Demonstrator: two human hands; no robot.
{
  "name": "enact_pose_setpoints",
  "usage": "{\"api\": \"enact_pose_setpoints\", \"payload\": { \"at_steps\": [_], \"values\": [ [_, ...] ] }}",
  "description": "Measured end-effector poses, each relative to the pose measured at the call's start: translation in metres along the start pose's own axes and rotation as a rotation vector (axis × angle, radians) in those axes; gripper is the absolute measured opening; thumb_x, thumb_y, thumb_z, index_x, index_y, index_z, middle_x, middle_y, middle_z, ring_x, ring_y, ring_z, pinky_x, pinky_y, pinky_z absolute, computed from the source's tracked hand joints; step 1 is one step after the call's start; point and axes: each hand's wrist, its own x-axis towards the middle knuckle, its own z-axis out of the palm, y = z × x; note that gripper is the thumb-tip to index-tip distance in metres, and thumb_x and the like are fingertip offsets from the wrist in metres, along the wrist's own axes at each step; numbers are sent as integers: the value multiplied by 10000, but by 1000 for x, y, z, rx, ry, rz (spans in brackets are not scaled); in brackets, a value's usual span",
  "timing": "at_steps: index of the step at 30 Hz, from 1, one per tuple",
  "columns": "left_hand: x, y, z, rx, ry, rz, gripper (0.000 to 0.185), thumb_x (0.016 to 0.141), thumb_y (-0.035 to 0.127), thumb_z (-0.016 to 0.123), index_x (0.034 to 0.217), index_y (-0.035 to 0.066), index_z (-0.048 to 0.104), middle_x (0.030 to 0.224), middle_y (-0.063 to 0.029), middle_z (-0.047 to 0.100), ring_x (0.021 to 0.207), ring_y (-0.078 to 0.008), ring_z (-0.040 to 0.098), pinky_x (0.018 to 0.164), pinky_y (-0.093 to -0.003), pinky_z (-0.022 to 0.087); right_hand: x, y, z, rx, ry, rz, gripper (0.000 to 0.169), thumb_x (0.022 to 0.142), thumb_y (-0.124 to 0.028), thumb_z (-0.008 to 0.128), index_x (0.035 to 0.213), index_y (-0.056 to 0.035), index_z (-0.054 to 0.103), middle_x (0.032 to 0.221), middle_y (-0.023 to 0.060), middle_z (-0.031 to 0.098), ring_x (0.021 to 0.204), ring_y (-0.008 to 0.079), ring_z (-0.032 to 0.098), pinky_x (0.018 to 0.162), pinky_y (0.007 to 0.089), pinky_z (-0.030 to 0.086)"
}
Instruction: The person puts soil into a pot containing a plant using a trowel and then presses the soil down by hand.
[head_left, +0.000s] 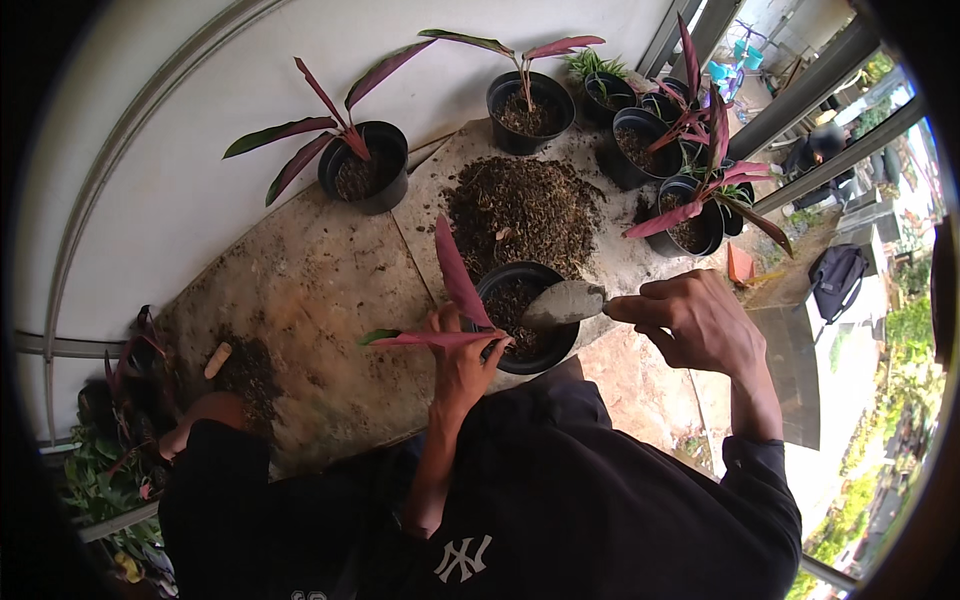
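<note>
A black plastic plant pot (566, 346) partly filled with dark potting mix stands before me. My left hand (461, 367) pinches the stem base of a pink-leaved plant (459, 277) at the pot's left side. With my right hand (694, 319) I grip the handle of a garden trowel (566, 302), its soil-smeared blade lying over the mix inside the pot. A heap of loose potting mix (525, 210) touches or nearly touches the pot's far side.
Potted pink-leaved plants stand at the back left (386, 191), at the back (525, 144) and in a group at the right (634, 169). A small cork-coloured piece (217, 361) lies at left near spilled soil. Another person (821, 146) is beyond the metal frame.
</note>
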Motion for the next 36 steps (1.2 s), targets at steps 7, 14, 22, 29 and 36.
{"api": "enact_pose_setpoints", "payload": {
  "at_steps": [7, 14, 22, 29, 36],
  "values": [
    [1, 3, -6, 15, 11, -6, 162, 883, 279, 882, 981, 152, 856, 1390, -208, 612, 1341, -445, 499, 1122, -631, 374, 8, -14, -1, -31, 28, -101, 317, 852, -64, 688, 1148, -79, 797, 759, 104, 686, 710, 330, 716, 610, 457, 520],
    [0, -1, -9, -1, -14, -41, 144, 887, 271, 882, 986, 169, 857, 1381, -166, 658, 1362, -415, 515, 1139, -612, 355, 12, -23, 15, -68, -20, -226, 171, 894, -92, 686, 1034, -10, 740, 777, 147, 691, 703, 342, 727, 594, 461, 549],
    [4, -1, -7, -18, -19, -21, 135, 903, 256, 868, 981, 146, 858, 1368, -159, 671, 1376, -400, 522, 1151, -630, 339, 8, -21, 22, -60, -37, -202, 206, 900, -75, 688, 1082, -21, 765, 789, 133, 693, 710, 327, 723, 598, 455, 547],
    [3, 1, -12, -41, -22, -49, 165, 908, 299, 860, 984, 153, 856, 1348, -294, 562, 1341, -519, 465, 1115, -678, 386, -32, 2, -12, 183, 90, 103, 454, 864, 23, 729, 1246, -198, 837, 932, 23, 805, 779, 249, 761, 666, 371, 600],
    [22, 15, -18, -75, 2, 91, 133, 807, 206, 927, 899, 160, 843, 1376, -137, 625, 1346, -420, 509, 1103, -620, 404, -118, 70, 107, 683, 494, 855, 406, 927, -55, 828, 1297, 93, 757, 1140, 174, 829, 1032, 150, 750, 944, 309, 592]
  ]
}}
